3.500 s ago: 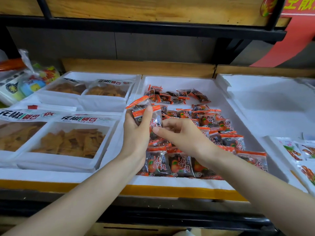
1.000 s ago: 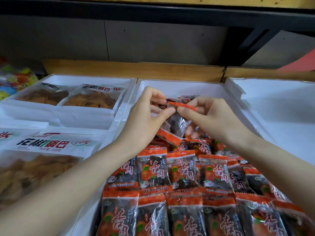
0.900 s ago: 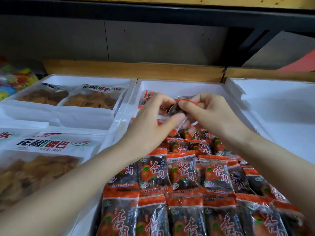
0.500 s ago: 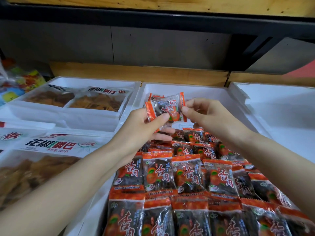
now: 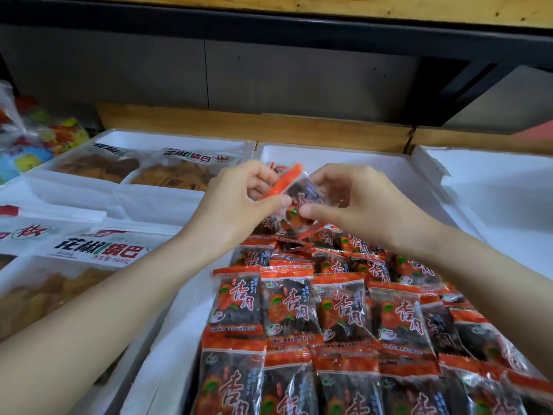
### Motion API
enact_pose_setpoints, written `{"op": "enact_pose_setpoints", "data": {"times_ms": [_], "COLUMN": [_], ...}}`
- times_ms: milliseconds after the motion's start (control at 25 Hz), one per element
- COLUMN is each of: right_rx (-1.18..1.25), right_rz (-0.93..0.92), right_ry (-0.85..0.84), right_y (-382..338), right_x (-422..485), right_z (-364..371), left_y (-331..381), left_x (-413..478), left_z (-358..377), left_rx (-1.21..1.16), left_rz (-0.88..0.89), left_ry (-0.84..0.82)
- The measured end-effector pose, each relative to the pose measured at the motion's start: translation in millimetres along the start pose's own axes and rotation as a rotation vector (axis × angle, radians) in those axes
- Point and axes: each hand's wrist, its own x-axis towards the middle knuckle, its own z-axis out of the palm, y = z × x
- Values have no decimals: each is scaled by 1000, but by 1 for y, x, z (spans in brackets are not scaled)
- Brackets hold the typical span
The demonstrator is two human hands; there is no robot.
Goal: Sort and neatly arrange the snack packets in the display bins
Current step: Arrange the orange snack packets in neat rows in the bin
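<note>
Fingers of left hand [image 5: 236,202] and right hand [image 5: 365,202] pinch one snack packet [image 5: 299,190] above white bin [image 5: 329,154] holding rowed packets [image 5: 287,304].

Red "杏肉" on snack packets [image 5: 287,307] filling the middle bin [image 5: 329,154], "花椒锅巴" and "净含量:388克" on near-left crisp pack label [image 5: 101,250], "花椒锅巴" with red "椒" seal on crisp pack [image 5: 197,155] in far-left bin [image 5: 179,137]

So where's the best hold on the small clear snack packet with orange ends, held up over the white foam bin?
Probably its flat orange sealed ends, pinched from either side. The small clear snack packet sits tilted between the left hand and right hand, with one orange seal up-left and the other down-right; the bulging dark middle looks likelier to slip.
</note>
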Motion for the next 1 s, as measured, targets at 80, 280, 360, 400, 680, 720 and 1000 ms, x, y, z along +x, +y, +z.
{"op": "enact_pose_setpoints", "data": {"times_ms": [80,280,360,400,680,720,1000], "right_rx": [3,38,-11,-27,96,116,-20], "right_rz": [10,87,143,165,272,270,164], "right_ry": [-57,90,93,63,-192,-167,-357], "right_y": [0,11,22,26,35,35,32], "right_x": [1,11,18,20,22,23,14], "right_z": [5,8,10,13,34,32,44], "left_y": [3,-4,-16,-23,-31,-31,-34], "left_x": [2,-9,-25,-34,-61,-61,-60], "left_z": [0,5,4,3,-2,-2,1], "left_rx": [1,58,166,235,326,322,309], "left_rz": [46,45,18,17,38,42,78], "left_ry": [38,-7,-151,-238,-391,-381,-351]}}
